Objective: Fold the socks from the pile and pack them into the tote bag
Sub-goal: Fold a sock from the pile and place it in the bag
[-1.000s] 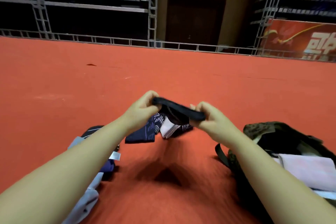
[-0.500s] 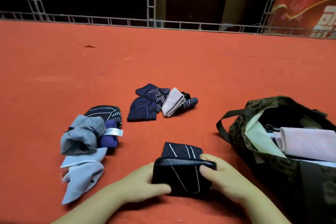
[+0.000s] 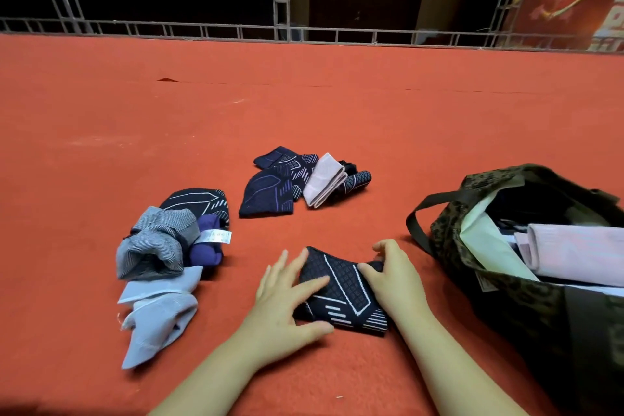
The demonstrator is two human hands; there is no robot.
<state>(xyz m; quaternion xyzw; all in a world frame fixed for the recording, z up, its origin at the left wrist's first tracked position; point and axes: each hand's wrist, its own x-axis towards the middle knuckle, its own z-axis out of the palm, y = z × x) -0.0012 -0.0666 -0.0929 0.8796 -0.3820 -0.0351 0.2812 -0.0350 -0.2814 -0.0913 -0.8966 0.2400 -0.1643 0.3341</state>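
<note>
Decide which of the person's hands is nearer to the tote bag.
Right. The right hand rests on the dark sock's right edge, just short of the tote bag and its strap. The left hand presses the sock's far side from the bag.

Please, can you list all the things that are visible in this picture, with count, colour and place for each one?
black patterned sock: one, black with white lines, on the carpet under both hands.
sock pile: one heap, grey, light blue, purple and black, left on the carpet.
folded socks: one group, navy patterned with a pale pink one, centre, farther away.
tote bag: one, dark green patterned, open, right; pale pink folded cloth inside.
carpet: one, red-orange, covers the floor.
metal railing: grey, along the far edge.
left hand: fingers spread flat on the sock.
right hand: pinches the sock's right edge.
</note>
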